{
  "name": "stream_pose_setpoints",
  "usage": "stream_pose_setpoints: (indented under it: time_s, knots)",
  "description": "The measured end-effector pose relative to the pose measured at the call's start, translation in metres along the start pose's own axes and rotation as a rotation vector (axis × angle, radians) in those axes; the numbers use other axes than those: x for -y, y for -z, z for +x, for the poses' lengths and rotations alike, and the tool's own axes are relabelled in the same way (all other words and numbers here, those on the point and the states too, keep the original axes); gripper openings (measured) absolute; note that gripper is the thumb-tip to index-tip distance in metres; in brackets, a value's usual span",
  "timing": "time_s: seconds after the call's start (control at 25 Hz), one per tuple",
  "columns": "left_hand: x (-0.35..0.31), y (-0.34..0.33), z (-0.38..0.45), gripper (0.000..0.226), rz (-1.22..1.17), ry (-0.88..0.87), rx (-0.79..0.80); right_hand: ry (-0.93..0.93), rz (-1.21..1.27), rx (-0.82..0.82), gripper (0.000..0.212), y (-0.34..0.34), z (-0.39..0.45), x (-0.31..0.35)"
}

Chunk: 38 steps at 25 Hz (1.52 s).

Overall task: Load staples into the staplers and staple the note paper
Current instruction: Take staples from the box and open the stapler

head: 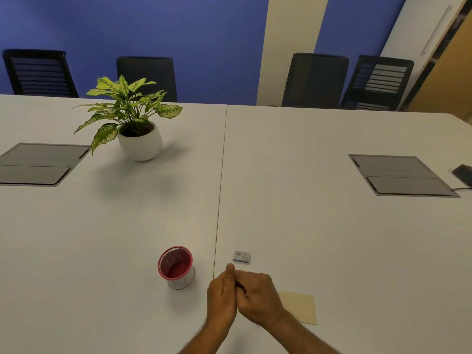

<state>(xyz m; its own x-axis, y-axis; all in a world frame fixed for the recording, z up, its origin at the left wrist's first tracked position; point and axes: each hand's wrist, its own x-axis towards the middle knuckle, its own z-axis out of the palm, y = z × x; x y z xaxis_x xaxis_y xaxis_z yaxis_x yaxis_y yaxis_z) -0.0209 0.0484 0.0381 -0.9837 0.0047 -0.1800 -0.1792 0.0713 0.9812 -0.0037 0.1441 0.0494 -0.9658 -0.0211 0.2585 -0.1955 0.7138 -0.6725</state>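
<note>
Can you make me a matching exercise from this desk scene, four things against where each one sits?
Things:
1. potted plant
2. red mesh cup
3. staple box
4. note paper

Places:
A. just beyond the hands
B. far left on the table
C. under the right wrist
D. left of the table seam, near the left hand

Pairs: 1-B, 2-D, 3-A, 4-C

A matt white table (306, 226) was recorded; glossy ceramic pot (140, 146); red mesh cup (175, 265), possibly metal; matt paper note (301, 306).
</note>
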Motion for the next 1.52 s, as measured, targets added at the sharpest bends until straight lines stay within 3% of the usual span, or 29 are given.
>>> stream_pose_setpoints:
  time_s: [0.28,0.52,0.64,0.92,1.52]
  knots:
    - [0.002,0.001,0.0,0.053,-0.008,0.011,0.011,0.009,-0.011,0.038,0.026,0.003,0.0,0.002]
    - [0.002,0.015,0.006,0.065,-0.006,0.151,0.131,-0.085,-0.013,0.306,0.024,0.015,0.009,0.005]
    - [-0.002,0.018,0.007,0.077,0.022,0.19,0.192,-0.097,-0.022,0.354,0.022,0.015,0.014,0.009]
    - [-0.002,0.021,0.003,0.074,0.016,0.229,0.326,-0.104,0.011,0.204,0.017,0.014,0.012,0.005]
    - [-0.015,0.012,0.003,0.076,-0.105,0.302,0.308,0.035,0.009,0.034,0.017,0.01,0.012,0.001]
